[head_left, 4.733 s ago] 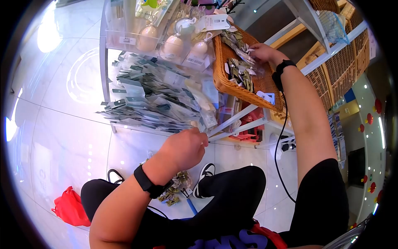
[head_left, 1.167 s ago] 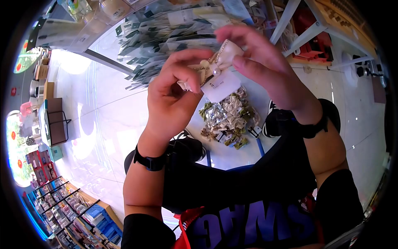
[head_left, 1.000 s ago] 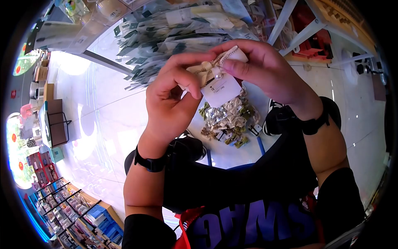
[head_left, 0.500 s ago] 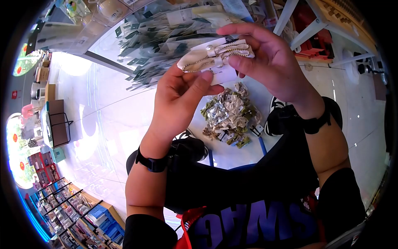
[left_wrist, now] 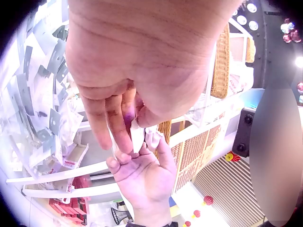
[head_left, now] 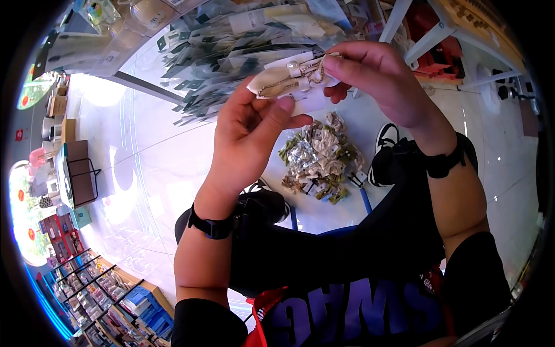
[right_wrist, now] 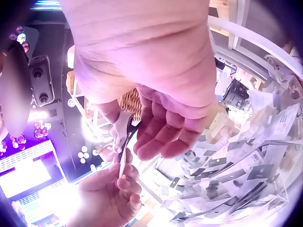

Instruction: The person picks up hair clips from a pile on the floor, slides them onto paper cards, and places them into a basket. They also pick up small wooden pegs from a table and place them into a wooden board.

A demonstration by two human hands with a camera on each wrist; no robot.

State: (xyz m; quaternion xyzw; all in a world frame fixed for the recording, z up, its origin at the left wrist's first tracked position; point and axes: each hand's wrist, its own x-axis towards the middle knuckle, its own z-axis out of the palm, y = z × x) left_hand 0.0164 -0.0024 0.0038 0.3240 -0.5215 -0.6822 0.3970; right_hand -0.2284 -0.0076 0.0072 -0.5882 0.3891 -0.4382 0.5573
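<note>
A cream fabric bow hair clip (head_left: 283,82), trimmed with gold chain and pearls, is held between both hands above the floor in the head view. Behind it shows its white card (head_left: 312,101). My left hand (head_left: 245,130) pinches the clip's left end, thumb in front and fingers behind. At the opposite end, my right hand (head_left: 378,81) pinches it between thumb and index finger. In the right wrist view the clip (right_wrist: 124,130) is seen edge-on, with a dark strip along its back. My left palm partly hides the clip (left_wrist: 137,135) in the left wrist view.
On the floor between the feet lies a pile of packaged bows (head_left: 321,156). Many bagged items with grey-green cards (head_left: 231,55) fill the low shelf ahead. A metal shelf leg (head_left: 144,87) slants at left, a white frame (head_left: 428,43) at right.
The right hand has left the wicker basket, and both hands now hold the bow hair clip. Within the last second the clip has turned flatter and the right fingers have shifted to its end.
</note>
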